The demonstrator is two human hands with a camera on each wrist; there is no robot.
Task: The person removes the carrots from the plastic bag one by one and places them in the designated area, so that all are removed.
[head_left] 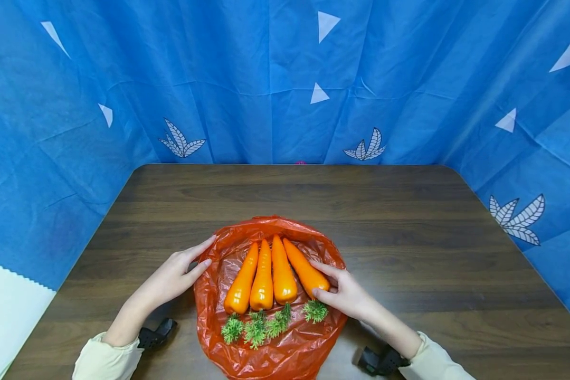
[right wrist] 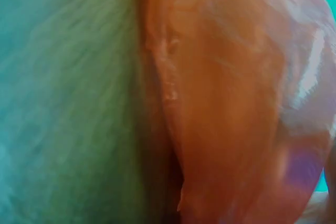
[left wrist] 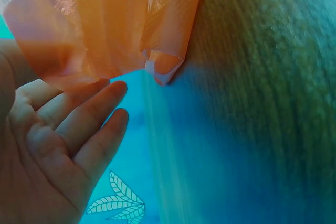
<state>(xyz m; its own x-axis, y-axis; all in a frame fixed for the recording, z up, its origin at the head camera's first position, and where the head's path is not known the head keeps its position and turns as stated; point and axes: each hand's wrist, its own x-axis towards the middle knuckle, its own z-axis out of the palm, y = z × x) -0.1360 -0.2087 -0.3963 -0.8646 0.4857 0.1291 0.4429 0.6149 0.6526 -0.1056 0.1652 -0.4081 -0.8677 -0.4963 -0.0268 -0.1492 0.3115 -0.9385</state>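
Observation:
A red plastic bag [head_left: 313,348], its rim spread into a wide round opening, lies on the wooden table. Inside, several glossy orange toy carrots stand side by side in a fan, tips pointing away, with green leafy tops [head_left: 255,330] at their near ends. My right hand [head_left: 349,293] grips the thick end of the rightmost carrot [head_left: 305,267] between thumb and fingers. At the bag's left rim my left hand [head_left: 168,277] rests with fingers extended; the left wrist view shows those fingers [left wrist: 92,111] loosely spread beside the bag's thin wall. In the right wrist view the bag's outer side hides the carrot.
The dark wooden table [head_left: 399,221] extends behind and to both sides of the bag. A blue curtain [head_left: 266,63] with white leaf and triangle prints hangs around its far and side edges. White cloth [head_left: 9,311] shows at the lower left.

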